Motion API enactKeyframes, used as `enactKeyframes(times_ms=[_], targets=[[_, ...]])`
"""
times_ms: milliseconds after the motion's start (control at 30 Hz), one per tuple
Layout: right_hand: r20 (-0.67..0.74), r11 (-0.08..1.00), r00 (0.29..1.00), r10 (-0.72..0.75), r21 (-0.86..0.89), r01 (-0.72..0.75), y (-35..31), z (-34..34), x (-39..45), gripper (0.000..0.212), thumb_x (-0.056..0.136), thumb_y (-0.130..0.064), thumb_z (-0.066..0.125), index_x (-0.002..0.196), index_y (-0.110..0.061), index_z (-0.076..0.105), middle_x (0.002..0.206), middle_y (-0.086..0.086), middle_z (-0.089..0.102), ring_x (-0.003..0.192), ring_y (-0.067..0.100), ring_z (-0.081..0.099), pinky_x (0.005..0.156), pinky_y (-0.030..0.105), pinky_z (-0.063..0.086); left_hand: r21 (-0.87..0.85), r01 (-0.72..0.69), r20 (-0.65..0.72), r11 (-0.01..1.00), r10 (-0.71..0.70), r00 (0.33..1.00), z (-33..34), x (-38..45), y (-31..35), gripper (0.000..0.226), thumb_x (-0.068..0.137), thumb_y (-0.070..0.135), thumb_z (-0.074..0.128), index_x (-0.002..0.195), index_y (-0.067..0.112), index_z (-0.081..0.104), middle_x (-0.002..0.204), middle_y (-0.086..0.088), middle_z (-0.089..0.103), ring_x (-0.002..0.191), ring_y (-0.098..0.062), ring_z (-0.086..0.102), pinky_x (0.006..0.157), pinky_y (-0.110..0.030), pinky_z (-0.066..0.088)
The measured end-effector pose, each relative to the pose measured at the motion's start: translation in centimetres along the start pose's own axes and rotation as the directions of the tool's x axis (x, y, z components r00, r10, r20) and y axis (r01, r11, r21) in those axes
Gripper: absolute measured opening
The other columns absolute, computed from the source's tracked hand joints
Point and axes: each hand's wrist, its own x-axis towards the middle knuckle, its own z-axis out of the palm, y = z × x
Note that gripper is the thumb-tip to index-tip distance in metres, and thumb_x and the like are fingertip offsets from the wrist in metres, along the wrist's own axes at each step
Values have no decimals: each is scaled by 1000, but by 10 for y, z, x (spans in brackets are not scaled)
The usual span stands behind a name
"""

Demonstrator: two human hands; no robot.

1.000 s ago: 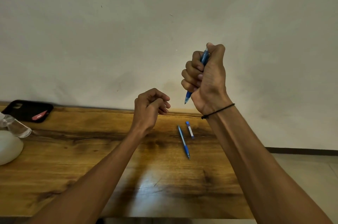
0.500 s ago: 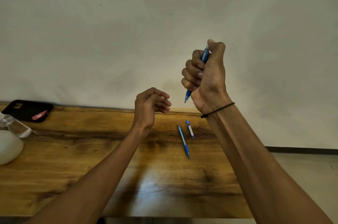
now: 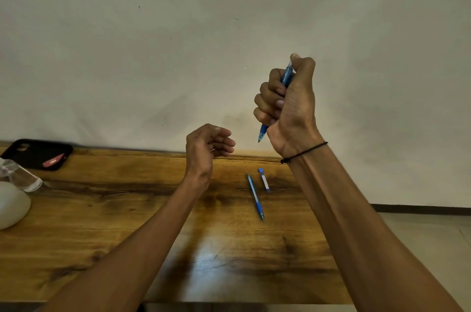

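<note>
My right hand (image 3: 289, 105) is raised in front of the wall and grips a blue pen (image 3: 287, 76) in a fist. Its thumb presses on the pen's top end and the tip (image 3: 262, 134) points down. My left hand (image 3: 207, 145) hovers lower and to the left, above the far edge of the wooden table (image 3: 127, 222). Its fingers are loosely curled and I can make out nothing in them. A second blue pen (image 3: 255, 197) lies on the table below the hands, with a small blue-capped tube (image 3: 264, 179) beside it.
A black phone case (image 3: 35, 153) lies at the table's far left corner. Nearer on the left stand a clear glass object (image 3: 20, 175) and a white rounded object (image 3: 11, 204). A plain wall runs behind the table, and tiled floor (image 3: 420, 235) shows to the right.
My left hand's fingers have uncurled from a tight pinch to a loose curl. My right hand has risen slightly with the pen. The pen and tube on the table have not moved.
</note>
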Motion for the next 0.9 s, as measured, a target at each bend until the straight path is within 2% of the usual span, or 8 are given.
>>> enactKeyframes(times_ms=[300, 500, 900], targets=[[-7, 1000, 1000, 5, 8, -5, 1, -1, 1, 58, 107, -45, 26, 56, -19, 28, 43, -6, 22, 41, 10, 14, 42, 21, 15, 30, 22, -152, 999, -17, 988, -4, 2, 0, 33, 101, 14, 46, 88, 3, 75, 73, -15, 74, 62, -21, 66, 55, -28, 53], [-14, 1000, 1000, 8, 17, -7, 0, -1, 1, 58, 107, -46, 27, 55, -19, 28, 43, -6, 23, 41, 10, 15, 41, 20, 16, -14, 59, -260, 998, -61, 964, -9, 5, -1, 30, 94, 12, 48, 84, 2, 75, 66, -12, 70, 54, -18, 60, 50, -27, 49], [-17, 1000, 1000, 15, 27, -15, 0, -4, 3, 58, 106, -46, 27, 55, -19, 28, 43, -7, 23, 40, 10, 15, 41, 20, 17, 72, 98, -255, 993, -77, 964, -9, 6, -4, 25, 94, 12, 53, 86, 4, 76, 70, -12, 72, 59, -19, 62, 54, -28, 50]])
